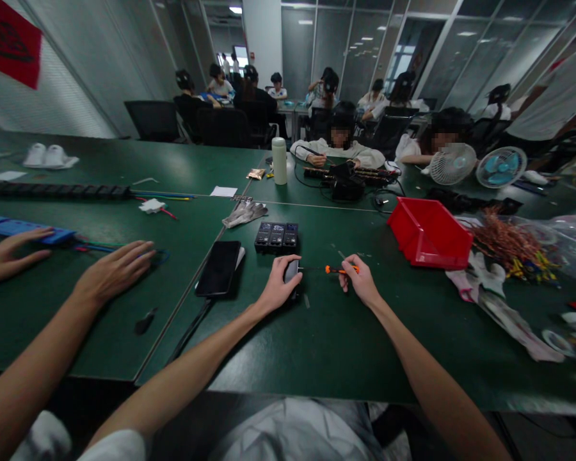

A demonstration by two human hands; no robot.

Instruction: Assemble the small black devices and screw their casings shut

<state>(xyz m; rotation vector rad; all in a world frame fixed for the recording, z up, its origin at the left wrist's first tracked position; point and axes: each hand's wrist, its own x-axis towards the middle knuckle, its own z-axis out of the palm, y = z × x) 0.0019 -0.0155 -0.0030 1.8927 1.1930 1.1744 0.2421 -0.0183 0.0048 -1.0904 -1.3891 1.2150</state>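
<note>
My left hand is wrapped round a small grey and black block on the green table. Between finger and thumb, my right hand grips a screwdriver with an orange and black handle. Its thin shaft points left at the block's side; whether the tip touches cannot be made out. Just behind my left hand sits a black unit with three similar sections. To its left lies a dark phone with a cable running towards me.
On the left, a co-worker's hands rest by a blue strip with wires. A red bin, copper wires and gloves lie right. Farther back stand a pale green bottle and a fan; people sit opposite.
</note>
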